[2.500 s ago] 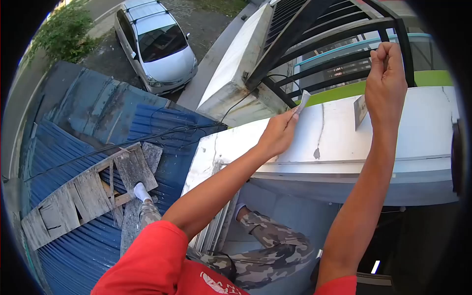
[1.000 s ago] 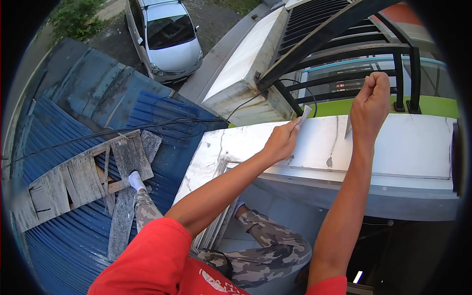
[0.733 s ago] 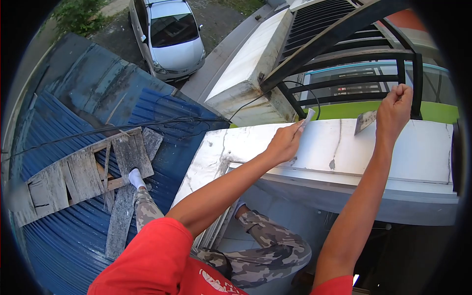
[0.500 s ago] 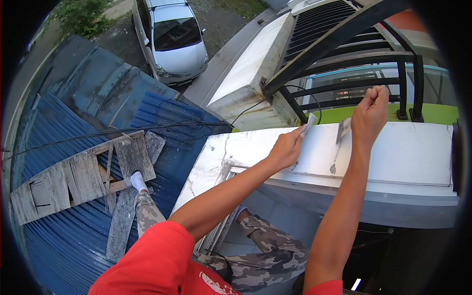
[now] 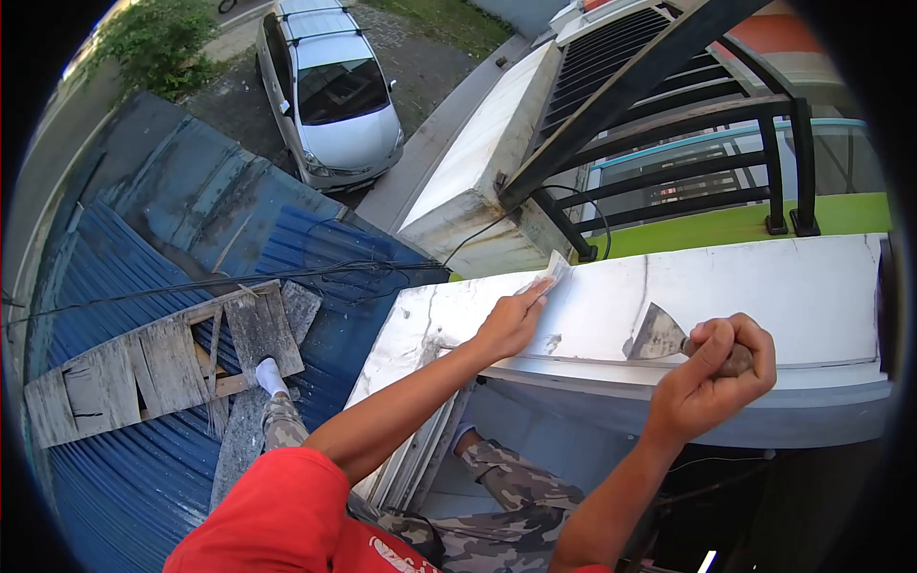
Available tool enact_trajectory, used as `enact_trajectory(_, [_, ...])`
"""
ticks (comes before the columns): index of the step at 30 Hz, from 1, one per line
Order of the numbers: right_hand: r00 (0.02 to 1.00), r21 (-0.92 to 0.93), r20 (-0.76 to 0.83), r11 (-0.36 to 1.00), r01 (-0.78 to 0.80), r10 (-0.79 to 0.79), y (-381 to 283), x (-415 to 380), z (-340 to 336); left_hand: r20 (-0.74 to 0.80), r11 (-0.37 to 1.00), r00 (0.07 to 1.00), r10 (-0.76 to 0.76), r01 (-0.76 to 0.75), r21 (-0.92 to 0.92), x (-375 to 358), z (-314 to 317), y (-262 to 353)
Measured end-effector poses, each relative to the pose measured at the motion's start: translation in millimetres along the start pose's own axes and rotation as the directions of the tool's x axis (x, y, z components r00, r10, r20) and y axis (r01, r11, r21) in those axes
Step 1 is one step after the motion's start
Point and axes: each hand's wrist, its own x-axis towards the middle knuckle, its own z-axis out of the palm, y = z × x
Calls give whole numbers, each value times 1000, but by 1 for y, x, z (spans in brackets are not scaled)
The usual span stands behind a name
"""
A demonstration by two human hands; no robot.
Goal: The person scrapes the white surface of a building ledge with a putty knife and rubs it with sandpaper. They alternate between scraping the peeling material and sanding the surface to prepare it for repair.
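In my right hand (image 5: 712, 372) is a putty knife (image 5: 659, 334), gripped by its handle. Its worn metal blade points left, low over the front part of the white ledge (image 5: 783, 296). My left hand (image 5: 511, 325) is closed on a flat whitish piece (image 5: 556, 271), whose wide end sticks up past the fingers near the ledge's back edge. I cannot tell what kind of piece it is. A thin crack and a small grey bare patch (image 5: 554, 342) mark the ledge between the hands.
A black metal railing (image 5: 669, 172) and a white pillar (image 5: 478, 172) stand behind the ledge. On the left, one socked foot (image 5: 269, 375) rests on weathered boards (image 5: 162, 353) over a blue corrugated roof (image 5: 124, 506). Dark cables (image 5: 220, 280) cross the roof. A silver car (image 5: 344, 105) is parked below.
My right hand has come down and toward me, bringing the putty knife from the ledge's back to its front edge. My left hand has moved left and slightly down with the whitish piece.
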Motion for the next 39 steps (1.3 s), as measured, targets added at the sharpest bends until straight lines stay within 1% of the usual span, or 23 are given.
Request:
enact_trajectory(2, [987, -133, 11, 978, 161, -161, 2, 10, -28, 30, 997, 997, 73, -72, -33, 0, 20, 27])
enact_trajectory(6, [899, -376, -62, 845, 380, -433, 14, 41, -74, 120, 917, 913, 391, -374, -140, 49, 50, 116])
enact_trajectory(9, [873, -404, -170, 840, 362, -458, 28, 55, -92, 134, 880, 870, 474, -462, -112, 72, 53, 126])
enact_trajectory(11, [893, -322, -215, 892, 317, -395, 46, 55, -101, 153, 927, 917, 369, -375, 14, 52, 38, 85])
enact_trajectory(12, [897, -281, -243, 912, 298, -368, 56, 53, -102, 155, 974, 966, 207, -218, 57, 33, 27, 57])
enact_trajectory(13, [911, -270, -237, 924, 272, -338, 66, 49, -105, 113, 977, 983, 144, -159, 145, 16, 20, 18])
enact_trajectory(14, [895, -289, -245, 910, 299, -372, 67, 46, -105, 110, 979, 990, 87, -106, 173, 4, 12, -8])
enact_trajectory(15, [877, -300, -251, 894, 332, -410, 67, 46, -101, 147, 988, 988, 41, -62, 143, 2, 6, -7])
enact_trajectory(16, [860, -304, -255, 881, 361, -441, 67, 44, -97, 152, 989, 986, 70, -89, 121, 8, 6, 11])
enact_trajectory(17, [863, -400, -229, 852, 339, -451, 66, 37, -99, 160, 989, 983, 93, -110, 101, 19, 13, 30])
enact_trajectory(18, [857, -414, -245, 848, 330, -453, 68, 32, -100, 172, 989, 978, 114, -129, 78, 31, 21, 56])
enact_trajectory(20, [843, -449, -278, 838, 310, -461, 77, 26, -105, 224, 947, 923, 313, -320, -5, 59, 39, 113])
enact_trajectory(23, [826, -390, -274, 842, 372, -492, 97, 33, -108, 218, 900, 881, 420, -435, 24, 65, 49, 123])
enact_trajectory(25, [827, -368, -284, 852, 373, -485, 98, 40, -103, 226, 985, 965, 133, -154, 79, 37, 28, 86])
enact_trajectory(26, [835, -352, -280, 860, 370, -474, 96, 38, -101, 227, 992, 973, 51, -75, 99, 25, 20, 57])
enact_trajectory(27, [841, -348, -279, 865, 362, -464, 96, 38, -102, 226, 993, 974, -32, 5, 119, 11, 9, 52])
enact_trajectory(29, [825, -377, -327, 864, 333, -460, 98, 39, -98, 238, 989, 969, 74, -102, 106, 16, 14, 44])
enact_trajectory(30, [823, -387, -343, 867, 315, -453, 98, 37, -96, 243, 985, 963, 116, -143, 97, 15, 18, 59])
enact_trajectory(31, [827, -392, -343, 868, 306, -446, 98, 37, -95, 267, 980, 945, 189, -199, 14, 25, 24, 87])
enact_trajectory(32, [829, -400, -344, 867, 296, -441, 97, 37, -95, 281, 930, 891, 356, -367, -12, 41, 35, 103])
enact_trajectory(33, [833, -412, -342, 866, 284, -435, 97, 36, -95, 274, 878, 841, 467, -479, -27, 56, 42, 122])
enact_trajectory(36, [839, -429, -312, 854, 295, -446, 97, 37, -97, 267, 937, 900, 345, -349, -35, 73, 46, 122])
enact_trajectory(39, [839, -443, -293, 843, 305, -458, 96, 38, -96, 195, 987, 974, 116, -136, 91, 31, 32, 82])
